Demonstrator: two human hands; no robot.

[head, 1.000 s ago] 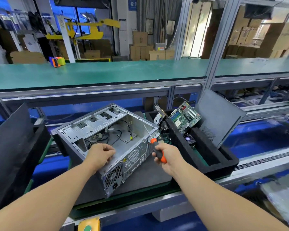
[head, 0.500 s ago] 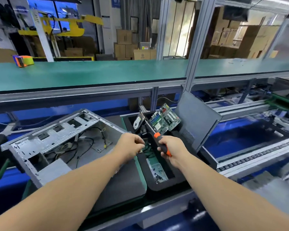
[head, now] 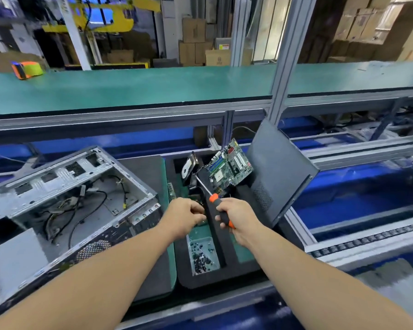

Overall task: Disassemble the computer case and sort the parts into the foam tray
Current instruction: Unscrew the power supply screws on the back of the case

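Observation:
The grey computer case point(head: 65, 186) lies open on its side at the left, with loose cables inside. Right of it sits the black foam tray point(head: 215, 277). My left hand point(head: 185, 214) hovers over the tray's left compartments with its fingers curled; anything between them is hidden. My right hand point(head: 239, 219) grips the orange-and-black screwdriver point(head: 214, 198), shaft pointing up and left. The tray's near pocket holds several small screws point(head: 203, 254). A green motherboard point(head: 229, 167) and a hard drive point(head: 188, 167) stand in its far slots.
A dark side panel point(head: 279, 172) leans against the tray's right side. A green shelf point(head: 153, 86) spans the back with an orange-and-green tape roll point(head: 26, 70) on it. A conveyor rail point(head: 367, 244) runs at the right. A dark mat point(head: 153, 270) lies under the case.
My left hand left the case's rear edge and moved right over the foam tray. My right hand carried the screwdriver along to the tray. The view swung right.

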